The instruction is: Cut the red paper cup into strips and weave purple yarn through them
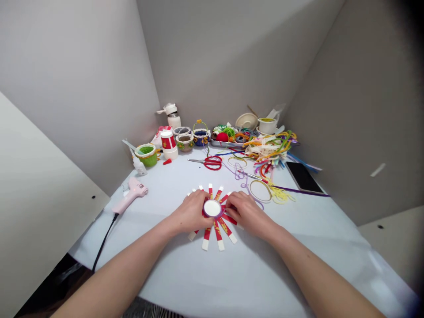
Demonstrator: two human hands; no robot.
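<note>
A paper cup [212, 208], cut into red-and-white strips that fan out like rays, lies base up on the table. Purple yarn [221, 215] circles its round white base. My left hand [195, 212] is closed around the left side of the base, thumb near and fingers behind it. On the right, my right hand [243, 212] has its fingers pinched together at the base's edge, where the purple yarn runs; its fingertips partly hide the yarn. Both hands cover some strips. Loose purple yarn curls on the table beyond my right hand.
Red-handled scissors [212, 163] lie behind the cup. A pink glue gun [131, 194] with a black cord is at left, a phone [304, 177] at right. Farther back are a green pot [147, 155], small decorated baskets [184, 142], a stacked cup [168, 145] and tangled yarn [268, 148]. Grey panels enclose the table.
</note>
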